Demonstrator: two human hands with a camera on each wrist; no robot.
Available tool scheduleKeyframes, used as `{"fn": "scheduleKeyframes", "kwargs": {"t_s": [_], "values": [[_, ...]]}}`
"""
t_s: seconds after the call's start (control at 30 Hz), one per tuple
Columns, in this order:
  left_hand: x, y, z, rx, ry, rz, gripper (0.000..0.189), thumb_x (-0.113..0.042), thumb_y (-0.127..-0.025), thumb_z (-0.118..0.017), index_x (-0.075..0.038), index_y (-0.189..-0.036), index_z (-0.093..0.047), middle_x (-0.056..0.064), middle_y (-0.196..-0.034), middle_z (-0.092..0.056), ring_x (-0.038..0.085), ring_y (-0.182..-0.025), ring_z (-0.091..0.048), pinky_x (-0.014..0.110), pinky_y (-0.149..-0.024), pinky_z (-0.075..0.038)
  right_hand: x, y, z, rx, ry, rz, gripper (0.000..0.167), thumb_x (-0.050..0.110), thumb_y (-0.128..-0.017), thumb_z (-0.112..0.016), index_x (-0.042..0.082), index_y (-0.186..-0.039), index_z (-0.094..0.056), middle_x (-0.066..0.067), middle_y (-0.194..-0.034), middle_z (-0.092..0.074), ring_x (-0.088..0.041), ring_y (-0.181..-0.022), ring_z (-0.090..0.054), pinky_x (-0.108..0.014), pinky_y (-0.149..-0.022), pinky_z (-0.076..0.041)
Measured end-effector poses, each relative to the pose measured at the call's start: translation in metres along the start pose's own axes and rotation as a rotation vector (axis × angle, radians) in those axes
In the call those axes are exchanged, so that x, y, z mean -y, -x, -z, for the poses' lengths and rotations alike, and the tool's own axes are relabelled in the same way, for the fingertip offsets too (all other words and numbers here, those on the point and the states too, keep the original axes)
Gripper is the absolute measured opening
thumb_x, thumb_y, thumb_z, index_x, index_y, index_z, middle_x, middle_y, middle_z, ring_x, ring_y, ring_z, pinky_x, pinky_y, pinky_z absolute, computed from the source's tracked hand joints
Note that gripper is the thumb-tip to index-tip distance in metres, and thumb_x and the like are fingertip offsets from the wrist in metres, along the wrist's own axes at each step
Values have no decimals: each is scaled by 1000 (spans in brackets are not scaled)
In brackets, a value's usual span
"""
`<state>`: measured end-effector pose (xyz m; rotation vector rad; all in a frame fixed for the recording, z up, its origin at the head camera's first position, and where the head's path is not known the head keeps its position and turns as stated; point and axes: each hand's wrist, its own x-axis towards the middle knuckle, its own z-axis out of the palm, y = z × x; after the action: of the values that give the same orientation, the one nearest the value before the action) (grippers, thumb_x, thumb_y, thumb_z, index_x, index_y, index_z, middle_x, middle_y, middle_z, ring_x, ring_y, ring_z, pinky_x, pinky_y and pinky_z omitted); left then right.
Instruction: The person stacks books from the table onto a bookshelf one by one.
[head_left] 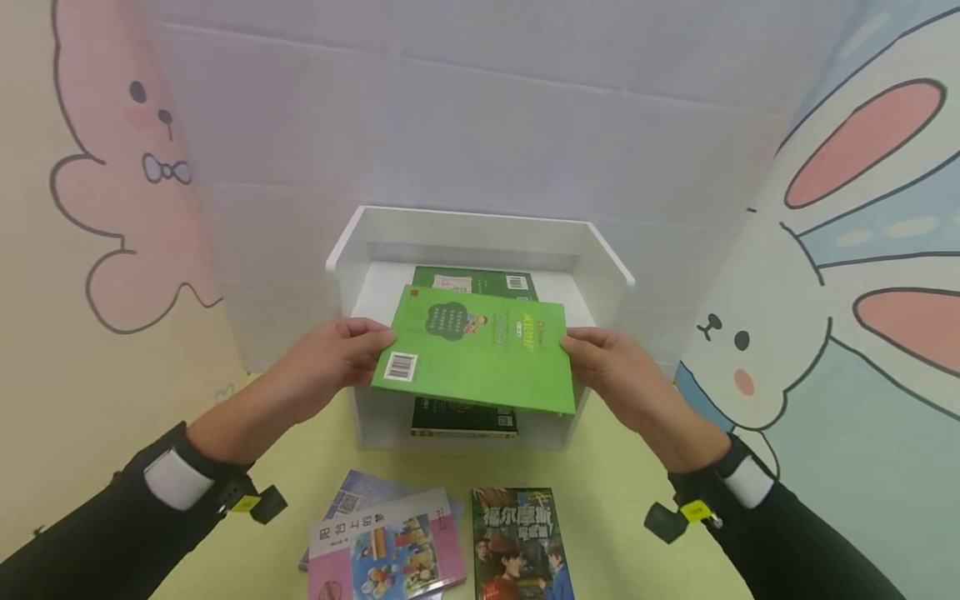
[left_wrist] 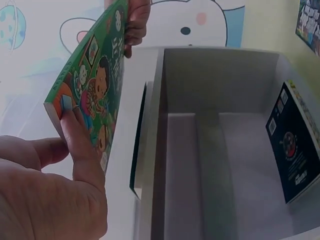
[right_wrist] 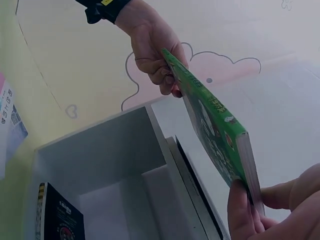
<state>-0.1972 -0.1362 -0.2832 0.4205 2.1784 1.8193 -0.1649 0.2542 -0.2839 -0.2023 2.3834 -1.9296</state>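
A light green book (head_left: 480, 350) is held back cover up over the top of a white shelf unit (head_left: 472, 225). My left hand (head_left: 326, 362) pinches its left edge, thumb on one cover and fingers on the other. At the opposite edge my right hand (head_left: 622, 375) pinches it the same way. Its illustrated front cover (left_wrist: 97, 85) faces down, as the left wrist view shows. Behind it, a darker green book (head_left: 487, 282) lies flat on the unit's top, partly hidden. Inside the lower compartment lies a dark book (head_left: 465, 418), also seen in the left wrist view.
On the yellow surface in front of the unit lie a pink-covered book (head_left: 386, 550), a lilac book (head_left: 360, 496) partly beneath it, and a dark illustrated book (head_left: 521, 542). Walls with cartoon rabbit drawings (head_left: 772, 350) stand at both sides, and a pale sheet (head_left: 480, 125) hangs behind.
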Motion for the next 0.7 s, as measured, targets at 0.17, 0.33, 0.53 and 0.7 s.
{"fn": "scheduleKeyframes", "kwargs": {"t_s": [0.17,0.33,0.53,0.7], "values": [[-20,-29,8,-40,-115,9,49,-26,-115,-62,8,-150,-58,13,-131,-75,16,-105,-74,31,-95,-59,14,-32,-1,-83,-9,1,51,25,-119,-52,-8,-159,-51,-23,-154,-60,-21,-129,-65,-31,-109,-53],[-32,-59,6,-128,-298,11,51,-27,-115,-60,4,-155,-57,19,-143,-68,26,-119,-69,42,-106,-54,24,-71,-5,-202,12,-36,52,23,-118,-50,-5,-161,-49,-21,-158,-56,-23,-129,-61,-28,-100,-55],[-37,-82,0,-225,-413,6,49,-27,-115,-56,1,-155,-59,18,-141,-68,28,-117,-64,38,-94,-51,32,-103,-9,-330,89,-62,50,22,-115,-56,0,-160,-55,-17,-161,-53,-23,-130,-55,-32,-104,-51],[-44,-94,-6,-232,-444,3,53,-24,-114,-56,3,-159,-54,21,-148,-64,29,-117,-59,37,-91,-50,33,-120,-8,-377,101,-74,47,20,-115,-57,0,-158,-56,-17,-161,-52,-25,-132,-54,-32,-103,-52]]}}
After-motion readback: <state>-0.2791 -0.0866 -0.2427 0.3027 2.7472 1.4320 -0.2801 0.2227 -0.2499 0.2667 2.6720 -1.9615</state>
